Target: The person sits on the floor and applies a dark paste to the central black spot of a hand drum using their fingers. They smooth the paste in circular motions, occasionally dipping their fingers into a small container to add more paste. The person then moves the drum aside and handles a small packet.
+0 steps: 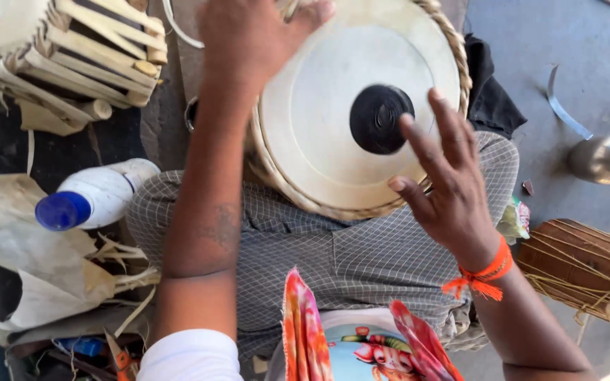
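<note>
Cream-coloured skin on the drum (319, 134) is facing straight up at the camera, black spot a bit right of centre, so its long axis is running down into the lap. It's sitting between the knees. Left hand (248, 35) is lying flat on the far rim, fingers loose. Right hand (446, 190) is spreading open, fingertips (407, 127) touching near the spot, gripping nothing.
</note>
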